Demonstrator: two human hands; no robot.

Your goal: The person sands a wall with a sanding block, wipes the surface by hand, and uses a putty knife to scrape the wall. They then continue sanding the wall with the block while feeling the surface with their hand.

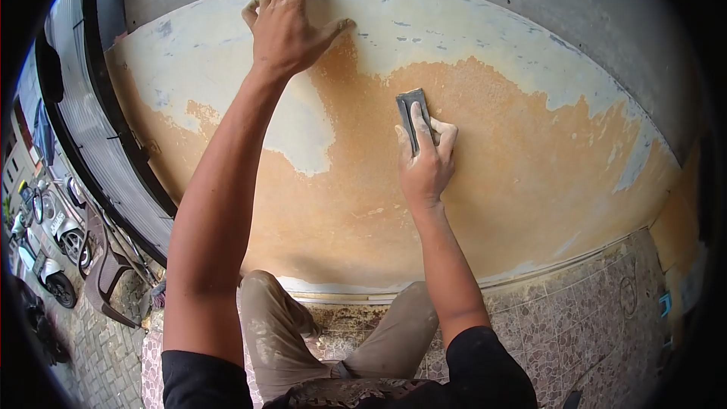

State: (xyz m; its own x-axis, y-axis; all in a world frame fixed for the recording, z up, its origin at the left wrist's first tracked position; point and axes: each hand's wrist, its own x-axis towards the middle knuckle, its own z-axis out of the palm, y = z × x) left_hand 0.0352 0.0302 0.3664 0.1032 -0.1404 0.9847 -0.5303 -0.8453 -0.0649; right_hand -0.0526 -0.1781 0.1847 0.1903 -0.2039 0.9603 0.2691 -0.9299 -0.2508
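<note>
My right hand (428, 167) is wrapped round a dark grey sanding block (413, 117), which lies against the orange-tan part of a wall (485, 174). Its index finger stretches along the block, and pale dust coats the fingers. Higher up and to the left, my left hand (289, 26) rests with spread fingers near the upper edge of the wall's whitish band (424, 23), holding nothing. Ragged patches of white filler border the orange surface.
Grey surface (606, 15) curves above the wall. A dark-framed corrugated panel (121, 106) stands at the left. Beyond it are parked scooters (45, 265) and a brown chair (106, 280). My knees are close to the wall's base, over a patterned tile floor (545, 326).
</note>
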